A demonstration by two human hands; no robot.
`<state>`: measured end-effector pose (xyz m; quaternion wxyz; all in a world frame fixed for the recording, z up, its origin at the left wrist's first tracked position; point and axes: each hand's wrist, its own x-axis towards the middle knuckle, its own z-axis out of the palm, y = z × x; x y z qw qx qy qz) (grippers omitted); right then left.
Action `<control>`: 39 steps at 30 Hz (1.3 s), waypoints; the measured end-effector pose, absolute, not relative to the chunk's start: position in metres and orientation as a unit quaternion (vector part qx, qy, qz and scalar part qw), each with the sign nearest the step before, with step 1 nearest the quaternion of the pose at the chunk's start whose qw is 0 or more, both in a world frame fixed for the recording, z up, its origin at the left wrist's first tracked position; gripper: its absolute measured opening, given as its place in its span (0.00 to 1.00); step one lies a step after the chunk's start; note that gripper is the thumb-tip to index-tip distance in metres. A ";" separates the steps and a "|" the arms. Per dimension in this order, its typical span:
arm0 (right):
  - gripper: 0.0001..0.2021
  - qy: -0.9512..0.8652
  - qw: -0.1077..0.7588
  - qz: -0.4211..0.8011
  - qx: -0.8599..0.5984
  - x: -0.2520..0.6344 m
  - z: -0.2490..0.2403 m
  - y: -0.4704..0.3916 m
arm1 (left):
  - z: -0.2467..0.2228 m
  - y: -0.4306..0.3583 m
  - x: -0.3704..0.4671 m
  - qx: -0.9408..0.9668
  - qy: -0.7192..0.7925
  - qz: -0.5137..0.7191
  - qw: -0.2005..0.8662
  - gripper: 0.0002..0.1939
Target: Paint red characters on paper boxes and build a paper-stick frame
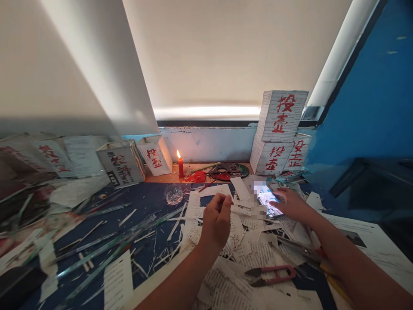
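Observation:
My left hand is closed in a loose pinch above the paper scraps; what its fingertips hold, if anything, is too small to name. My right hand reaches over a lit phone, with its thumb and fingers apart at the screen's right side. The phone lies on the papers. Below both hands, printed paper strips are heaped over the dark blue table. Thread snips with a dull red handle rest on the heap. Larger scissors lie partly under my right forearm.
A red candle burns at the back, beside red wax and a clear round dish. Paper boxes with red characters stand at the left and are stacked at the right. Sticks and clear plastic strips cover the left.

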<state>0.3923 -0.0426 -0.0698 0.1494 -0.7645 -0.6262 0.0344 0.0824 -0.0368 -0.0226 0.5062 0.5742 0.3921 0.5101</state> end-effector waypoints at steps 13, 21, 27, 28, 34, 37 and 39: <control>0.22 -0.654 0.171 0.026 -0.737 0.394 -0.061 -0.039 | -0.019 -0.043 0.084 0.570 0.386 0.502 0.524 0.16; 0.14 -0.659 0.182 0.022 -0.730 0.393 -0.057 -0.049 | -0.012 -0.065 0.088 0.605 0.370 0.491 0.505 0.15; 0.16 -0.673 0.201 0.007 -0.712 0.395 -0.057 -0.049 | -0.014 -0.066 0.086 0.620 0.376 0.485 0.489 0.15; 0.17 -0.676 0.206 0.001 -0.707 0.396 -0.057 -0.047 | -0.015 -0.066 0.087 0.619 0.377 0.484 0.490 0.15; 0.21 -0.711 0.231 -0.026 -0.664 0.395 -0.068 -0.031 | -0.018 -0.067 0.089 0.630 0.369 0.455 0.510 0.16; 0.21 -0.719 0.239 -0.028 -0.652 0.390 -0.078 -0.027 | -0.020 -0.068 0.090 0.633 0.373 0.444 0.513 0.15; 0.22 -0.718 0.243 -0.028 -0.651 0.388 -0.083 -0.026 | -0.022 -0.068 0.090 0.636 0.373 0.439 0.513 0.15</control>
